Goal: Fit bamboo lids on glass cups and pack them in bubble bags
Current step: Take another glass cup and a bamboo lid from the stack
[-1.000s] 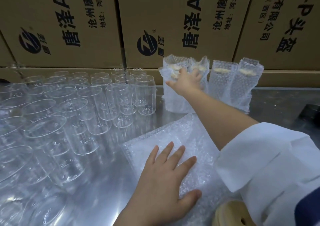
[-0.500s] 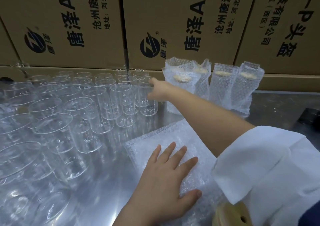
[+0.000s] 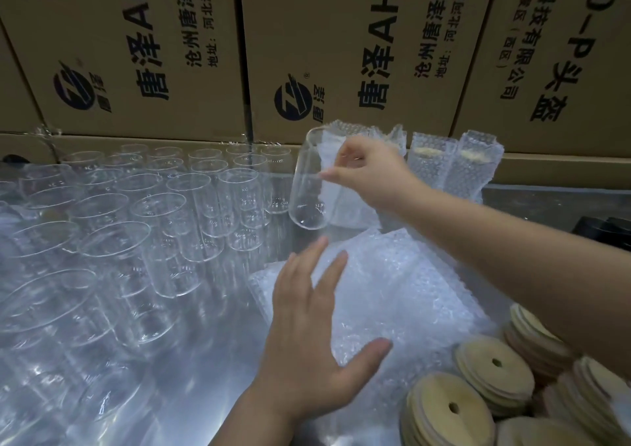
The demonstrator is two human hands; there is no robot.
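My right hand (image 3: 370,176) pinches the upper part of a clear glass cup (image 3: 309,186) and holds it tilted in the air, clear of the table. Below it, my left hand (image 3: 309,329) hovers open with fingers spread over a flat stack of bubble bags (image 3: 403,281). Several empty glass cups (image 3: 177,213) stand in rows on the left. Stacks of round bamboo lids (image 3: 491,377) with small holes lie at the bottom right. Packed cups in bubble bags (image 3: 454,165) stand upright at the back, lids showing inside.
Large cardboard boxes (image 3: 341,49) with black print form a wall right behind the shiny metal table (image 3: 205,377). A dark object (image 3: 607,230) sits at the right edge. The glasses crowd the whole left half of the table.
My right hand left the packed bags, reached the glass rows, and now has lifted one cup up and to the right. My left hand rose slightly off the bubble bags.
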